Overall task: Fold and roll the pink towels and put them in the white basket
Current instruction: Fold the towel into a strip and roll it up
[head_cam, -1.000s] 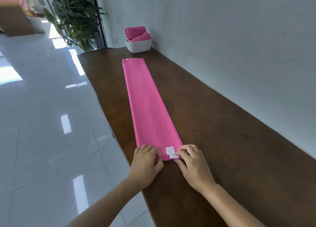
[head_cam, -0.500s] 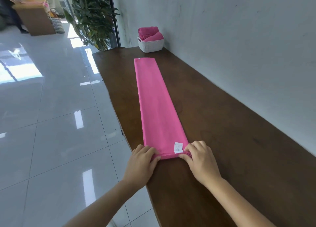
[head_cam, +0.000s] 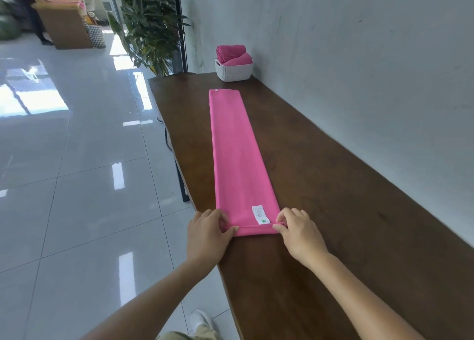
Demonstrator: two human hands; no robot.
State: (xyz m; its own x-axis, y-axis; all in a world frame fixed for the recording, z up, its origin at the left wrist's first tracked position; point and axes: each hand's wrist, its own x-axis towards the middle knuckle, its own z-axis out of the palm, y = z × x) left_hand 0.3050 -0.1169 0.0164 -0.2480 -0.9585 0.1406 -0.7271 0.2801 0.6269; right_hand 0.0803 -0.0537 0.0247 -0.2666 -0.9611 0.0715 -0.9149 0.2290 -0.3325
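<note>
A pink towel, folded into a long narrow strip, lies lengthwise on the dark wooden table. A white care label shows near its near end. That near end is turned over into a small first roll. My left hand pinches the roll's left corner and my right hand pinches its right corner. At the table's far end stands the white basket with two rolled pink towels in it.
A grey wall runs along the table's right side. The table's left edge drops to a glossy tiled floor. A large potted plant stands beyond the far end, and a wooden counter is further back left.
My hands have slid apart from the middle of the towel's near end to its two corners, and the edge is now turned over into a small roll. The camera has shifted.
</note>
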